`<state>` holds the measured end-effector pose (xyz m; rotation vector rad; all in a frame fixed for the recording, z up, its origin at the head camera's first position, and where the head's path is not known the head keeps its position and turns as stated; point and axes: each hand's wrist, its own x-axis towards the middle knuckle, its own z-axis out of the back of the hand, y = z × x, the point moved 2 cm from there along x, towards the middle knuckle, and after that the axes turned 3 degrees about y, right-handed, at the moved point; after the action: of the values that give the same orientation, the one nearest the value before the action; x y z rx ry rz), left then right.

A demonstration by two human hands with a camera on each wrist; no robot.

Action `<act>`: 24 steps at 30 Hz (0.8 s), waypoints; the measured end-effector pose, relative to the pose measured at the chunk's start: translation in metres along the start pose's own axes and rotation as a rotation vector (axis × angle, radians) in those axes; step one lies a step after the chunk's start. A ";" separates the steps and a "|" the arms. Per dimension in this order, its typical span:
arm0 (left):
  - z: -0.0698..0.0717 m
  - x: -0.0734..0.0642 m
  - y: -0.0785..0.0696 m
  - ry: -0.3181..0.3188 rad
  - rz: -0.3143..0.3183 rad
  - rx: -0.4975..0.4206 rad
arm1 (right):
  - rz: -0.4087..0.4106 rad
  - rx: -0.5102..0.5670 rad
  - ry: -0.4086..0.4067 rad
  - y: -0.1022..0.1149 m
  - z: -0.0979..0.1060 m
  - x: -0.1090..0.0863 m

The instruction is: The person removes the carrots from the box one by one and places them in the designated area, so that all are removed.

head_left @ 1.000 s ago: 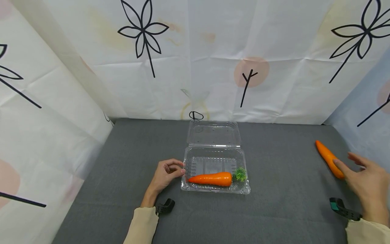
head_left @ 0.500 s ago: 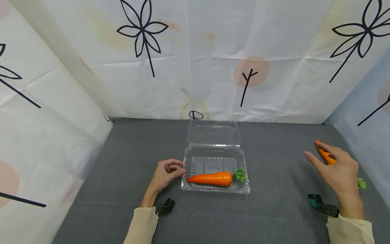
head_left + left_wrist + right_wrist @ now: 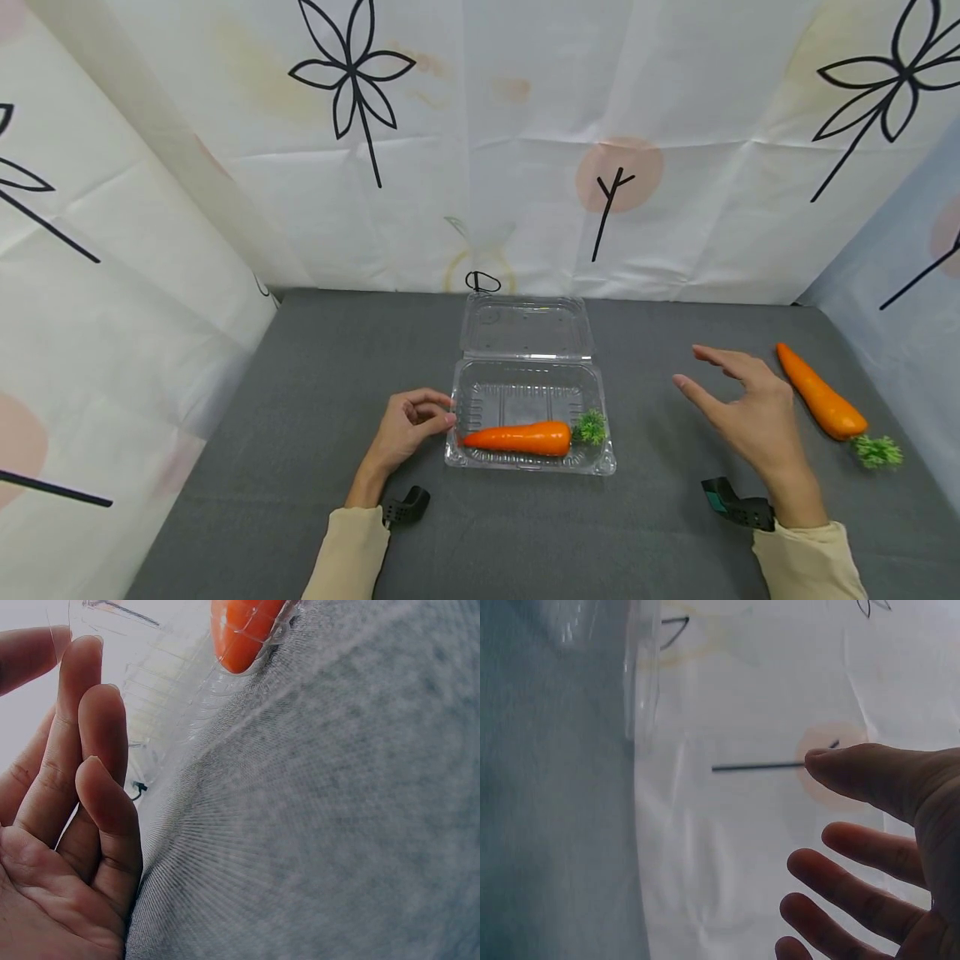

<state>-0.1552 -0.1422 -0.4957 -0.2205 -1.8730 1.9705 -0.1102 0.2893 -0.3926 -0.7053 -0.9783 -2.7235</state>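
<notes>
A clear plastic clamshell box (image 3: 502,404) lies with its lid folded back toward the wall. Inside, along the near side, is an orange carrot (image 3: 517,438) with a green leafy top to the right. My left hand (image 3: 408,429) pinches the box's left rim between thumb and forefinger; the left wrist view shows the thin plastic edge at the fingertips (image 3: 86,656). Off to the right of the box, my right hand (image 3: 757,412) hovers above the table, thumb and fingers spread, holding nothing. Beyond it on the right lies a second carrot (image 3: 821,396) with a green top.
The grey cloth-covered table (image 3: 600,533) meets a white patterned fabric wall (image 3: 525,183) just behind the lid (image 3: 527,327). More fabric hangs on the left and right sides. Each wrist wears a black strap.
My right hand has moved left, away from the right-hand carrot and toward the box, uncovering that carrot. My left hand stays at the box rim, and both carrots lie where they were.
</notes>
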 end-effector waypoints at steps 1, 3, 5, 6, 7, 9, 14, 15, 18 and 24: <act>0.000 0.000 0.000 0.001 -0.003 0.000 | 0.016 0.008 0.006 0.004 -0.003 0.000; 0.000 0.000 0.000 0.004 -0.008 0.002 | 0.043 0.029 0.029 0.012 -0.009 0.001; 0.000 0.001 0.000 0.007 -0.011 0.001 | 0.067 0.049 0.054 0.019 -0.016 0.002; 0.000 0.001 0.000 0.007 -0.012 0.000 | 0.076 0.060 0.070 0.023 -0.020 0.002; 0.000 0.001 0.000 0.008 -0.013 0.000 | 0.087 0.069 0.084 0.026 -0.024 0.002; 0.000 0.001 0.000 0.008 -0.015 -0.002 | 0.107 0.083 0.111 0.032 -0.031 0.002; 0.000 0.000 0.001 0.011 -0.018 0.002 | 0.165 0.112 0.171 0.044 -0.050 0.001; 0.000 0.000 0.001 0.011 -0.017 0.004 | 0.177 0.119 0.183 0.046 -0.054 0.000; 0.000 0.000 0.001 0.009 -0.013 0.011 | 0.209 0.137 0.218 0.052 -0.062 -0.001; 0.000 0.000 0.001 0.007 -0.013 0.009 | 0.231 0.181 0.317 0.063 -0.076 -0.005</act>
<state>-0.1551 -0.1418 -0.4971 -0.2114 -1.8568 1.9661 -0.1157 0.1920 -0.4111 -0.3180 -0.9814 -2.4114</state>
